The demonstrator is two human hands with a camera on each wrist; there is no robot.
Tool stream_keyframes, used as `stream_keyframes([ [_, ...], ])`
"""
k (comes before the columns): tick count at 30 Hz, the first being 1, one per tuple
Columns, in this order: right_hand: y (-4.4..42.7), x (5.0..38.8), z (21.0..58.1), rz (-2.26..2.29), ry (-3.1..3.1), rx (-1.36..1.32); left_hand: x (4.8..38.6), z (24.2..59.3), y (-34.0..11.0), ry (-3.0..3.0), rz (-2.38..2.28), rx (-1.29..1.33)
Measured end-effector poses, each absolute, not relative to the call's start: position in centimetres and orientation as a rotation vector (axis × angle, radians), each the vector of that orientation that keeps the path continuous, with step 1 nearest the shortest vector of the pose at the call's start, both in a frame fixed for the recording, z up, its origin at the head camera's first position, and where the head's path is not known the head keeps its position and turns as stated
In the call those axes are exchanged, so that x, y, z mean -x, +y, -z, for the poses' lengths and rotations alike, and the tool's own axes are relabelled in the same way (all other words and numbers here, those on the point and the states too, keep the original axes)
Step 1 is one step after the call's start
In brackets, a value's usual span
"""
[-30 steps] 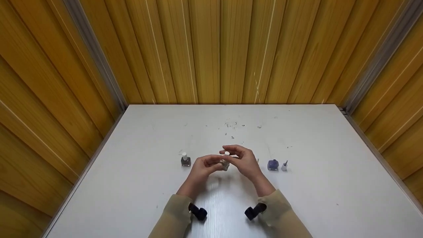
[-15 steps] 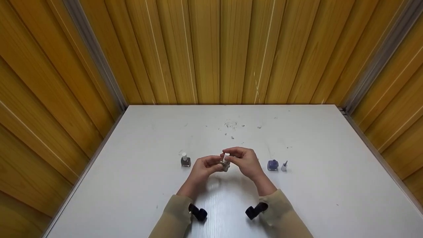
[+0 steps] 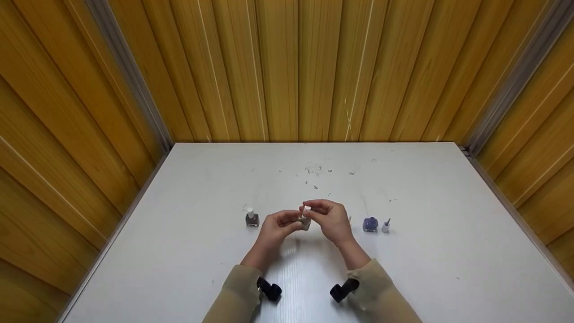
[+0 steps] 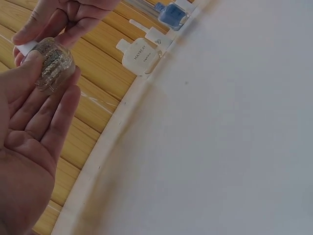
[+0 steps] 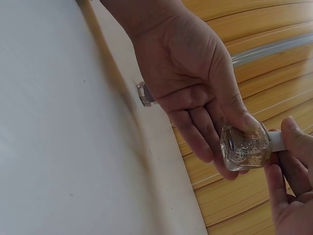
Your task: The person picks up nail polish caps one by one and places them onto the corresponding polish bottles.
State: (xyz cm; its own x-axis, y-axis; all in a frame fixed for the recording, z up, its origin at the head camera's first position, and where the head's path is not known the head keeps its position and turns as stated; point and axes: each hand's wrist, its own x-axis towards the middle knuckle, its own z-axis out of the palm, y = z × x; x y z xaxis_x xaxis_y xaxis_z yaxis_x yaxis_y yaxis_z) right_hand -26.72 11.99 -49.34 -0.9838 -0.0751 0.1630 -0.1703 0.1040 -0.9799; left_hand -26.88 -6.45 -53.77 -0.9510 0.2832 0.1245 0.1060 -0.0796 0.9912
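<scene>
A clear bottle of gold glitter polish [image 3: 305, 223] is held above the table, its white cap [image 3: 306, 209] pointing up. Fingers and thumb of my left hand [image 3: 274, 228] grip the glass body, also seen in the left wrist view [image 4: 55, 66]. My right hand [image 3: 334, 220] pinches the cap [image 5: 277, 141], which sits against the bottle's neck. In the right wrist view, the glittery body [image 5: 246, 147] lies sideways between the two hands, the left hand's thumb pressed on it.
A dark capped bottle [image 3: 252, 219] stands left on the white table [image 3: 179, 251]. Right are an uncapped purple bottle [image 3: 370, 224] and a brush cap [image 3: 386, 227], brush up. The left wrist view shows an uncapped whitish bottle [image 4: 141, 58] beside another brush cap [image 4: 158, 38]. Panelled walls surround the table.
Compared with a second ago, more of the white cap shows between my right fingers. My right hand has shifted slightly, and the bottle's tilt has changed a little. The other bottles have stayed put.
</scene>
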Motion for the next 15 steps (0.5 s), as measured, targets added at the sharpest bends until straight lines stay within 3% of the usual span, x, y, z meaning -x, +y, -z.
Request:
stream_keyframes([
  [15, 11.44, 26.6, 49.47, -2.031, -2.249, -0.173, 26.78, 53.84, -6.41, 2.059, -2.201, -0.444],
])
